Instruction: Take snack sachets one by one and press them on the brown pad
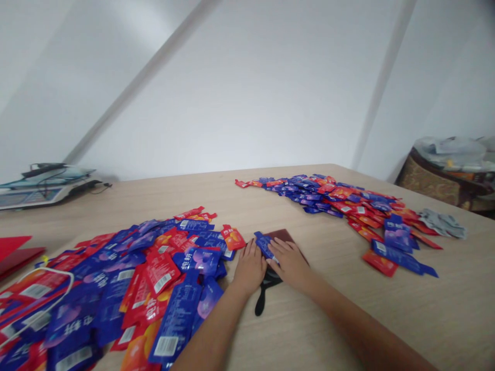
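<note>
One blue sachet (261, 241) lies at the left edge of a reddish-brown board (284, 235), between my left hand (248, 268) and my right hand (290, 264). I judge a skid the likeliest trouble: glossy film under uneven finger pressure could slip sideways or crease. The black handle (260, 304) jutting towards me could be knocked by a wrist, twisting the dark flat part it seems to join (mostly hidden by my hands). My left arm (216, 324) also runs close by the pile of red and blue sachets (158, 268); a wide elbow could drag some along. It converges with my right arm (348, 312) above the desk (436, 319), palms down, right fingers across the sachet, left fingers by its edge. Each grip looks flat-fingered; whether either pinches, I cannot tell.
</note>
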{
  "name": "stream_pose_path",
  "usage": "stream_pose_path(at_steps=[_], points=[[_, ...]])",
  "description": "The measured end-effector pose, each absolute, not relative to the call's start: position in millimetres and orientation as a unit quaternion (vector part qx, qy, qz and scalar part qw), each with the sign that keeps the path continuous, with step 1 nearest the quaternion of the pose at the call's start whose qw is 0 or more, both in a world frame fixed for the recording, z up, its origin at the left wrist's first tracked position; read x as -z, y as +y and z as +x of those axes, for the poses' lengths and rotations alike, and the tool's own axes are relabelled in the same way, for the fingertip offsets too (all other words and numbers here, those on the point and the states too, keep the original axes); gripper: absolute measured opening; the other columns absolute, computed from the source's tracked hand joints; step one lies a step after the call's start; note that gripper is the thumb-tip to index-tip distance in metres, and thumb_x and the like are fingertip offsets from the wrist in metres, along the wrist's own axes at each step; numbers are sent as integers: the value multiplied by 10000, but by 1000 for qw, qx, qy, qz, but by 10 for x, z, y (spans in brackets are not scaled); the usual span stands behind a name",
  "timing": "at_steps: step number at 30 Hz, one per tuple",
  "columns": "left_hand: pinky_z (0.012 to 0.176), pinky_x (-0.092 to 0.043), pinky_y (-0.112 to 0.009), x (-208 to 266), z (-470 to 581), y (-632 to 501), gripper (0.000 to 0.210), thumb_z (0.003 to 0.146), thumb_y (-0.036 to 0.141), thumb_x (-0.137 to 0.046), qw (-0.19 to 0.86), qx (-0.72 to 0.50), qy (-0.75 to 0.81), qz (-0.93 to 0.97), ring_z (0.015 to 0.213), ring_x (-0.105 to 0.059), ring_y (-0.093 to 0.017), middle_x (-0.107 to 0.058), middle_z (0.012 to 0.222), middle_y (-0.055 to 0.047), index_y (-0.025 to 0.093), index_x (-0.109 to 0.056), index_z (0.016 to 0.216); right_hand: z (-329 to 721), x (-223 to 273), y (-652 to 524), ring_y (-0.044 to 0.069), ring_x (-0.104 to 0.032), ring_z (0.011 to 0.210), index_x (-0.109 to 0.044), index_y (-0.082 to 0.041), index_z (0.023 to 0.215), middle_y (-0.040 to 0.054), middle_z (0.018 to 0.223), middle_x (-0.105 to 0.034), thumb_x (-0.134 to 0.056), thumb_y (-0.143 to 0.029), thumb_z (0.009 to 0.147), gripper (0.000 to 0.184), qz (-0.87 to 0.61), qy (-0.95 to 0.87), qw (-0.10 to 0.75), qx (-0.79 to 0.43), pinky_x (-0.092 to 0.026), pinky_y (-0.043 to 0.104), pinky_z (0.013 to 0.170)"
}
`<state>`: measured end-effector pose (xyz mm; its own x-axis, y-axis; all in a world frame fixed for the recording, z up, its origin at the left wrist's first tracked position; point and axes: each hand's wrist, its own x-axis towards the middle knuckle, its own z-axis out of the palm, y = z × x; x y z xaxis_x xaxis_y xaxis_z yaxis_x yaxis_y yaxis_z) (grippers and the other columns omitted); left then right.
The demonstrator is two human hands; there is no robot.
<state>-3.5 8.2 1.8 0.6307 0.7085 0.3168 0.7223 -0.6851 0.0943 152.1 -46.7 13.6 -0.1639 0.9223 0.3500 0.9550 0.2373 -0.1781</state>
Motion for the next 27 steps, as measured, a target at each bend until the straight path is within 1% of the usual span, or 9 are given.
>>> stream_pose_path(at_steps=[3, 7, 11, 13, 16, 20, 23, 25, 27], points=[[1075, -257, -394, -32, -32, 82, 447, 900, 226, -353, 10, 158, -401, -903, 1328, -289, -241, -336, 1436, -154, 60, -386, 1313, 1428, -306, -539, 266, -457, 1146, -552, -129, 1220, 138, 1245, -567, -382, -321, 881, 424, -628, -766, 120, 69, -319, 413, 949], [1079, -249, -385, -47, -32, 78, 488, 902, 235, -345, 3, 149, -404, -903, 1333, -279, -238, -314, 1446, -155, 49, -338, 1354, 1333, -546, -677, 286, -523, 982, -643, -73, 1034, 195, 1058, -640, -474, -273, 798, 352, -639, -767, 0, 63, -373, 389, 841], [1082, -242, -384, -27, -29, 89, 498, 898, 238, -342, 1, 145, -408, -901, 1339, -264, -237, -301, 1452, -154, 48, -336, 1359, 1328, -606, -789, 279, -577, 889, -649, -83, 930, 200, 923, -660, -487, -255, 786, 276, -660, -750, -25, 41, -416, 350, 740], [1082, -241, -385, -7, -25, 98, 498, 899, 245, -338, -2, 148, -409, -900, 1339, -264, -237, -298, 1453, -151, 48, -340, 1356, 1447, -567, -773, 263, -604, 842, -622, -103, 967, 174, 891, -664, -464, -236, 802, 265, -685, -728, 19, 40, -432, 341, 719], [1082, -240, -387, 16, -18, 106, 500, 898, 248, -334, -4, 156, -406, -901, 1337, -269, -236, -301, 1450, -156, 42, -341, 1354, 1749, -479, -646, 236, -628, 807, -555, -149, 1103, 122, 898, -672, -440, -214, 819, 313, -738, -657, 152, -9, -461, 341, 721], [1079, -246, -397, 15, -14, 106, 500, 895, 244, -328, -3, 159, -405, -900, 1334, -276, -241, -312, 1442, -167, 34, -346, 1349, 1973, -436, -370, 200, -639, 721, -551, -181, 1107, 81, 916, -674, -481, -281, 811, 320, -726, -480, 401, -284, -507, 294, 570], [1071, -263, -412, 0, -18, 102, 498, 892, 244, -325, -5, 161, -407, -899, 1333, -279, -243, -325, 1438, -157, 50, -347, 1351, 1864, -522, -122, 196, -645, 744, -573, -183, 1108, 69, 916, -680, -523, -342, 798, 353, -607, -470, 485, -419, -528, 305, 584], [1069, -270, -413, -6, -23, 100, 495, 891, 244, -329, -7, 164, -406, -899, 1333, -278, -241, -332, 1436, -153, 59, -353, 1349, 1799, -605, 70, 189, -644, 828, -530, -205, 1201, 72, 987, -673, -474, -398, 842, 411, -517, -531, 523, -421, -529, 331, 686], [1072, -270, -407, -7, -26, 100, 495, 890, 240, -335, -8, 165, -405, -899, 1334, -276, -242, -331, 1435, -159, 52, -354, 1347, 1857, -655, 268, 175, -631, 908, -468, -232, 1278, 73, 1067, -656, -379, -420, 895, 435, -519, -581, 526, -340, -509, 341, 769]])
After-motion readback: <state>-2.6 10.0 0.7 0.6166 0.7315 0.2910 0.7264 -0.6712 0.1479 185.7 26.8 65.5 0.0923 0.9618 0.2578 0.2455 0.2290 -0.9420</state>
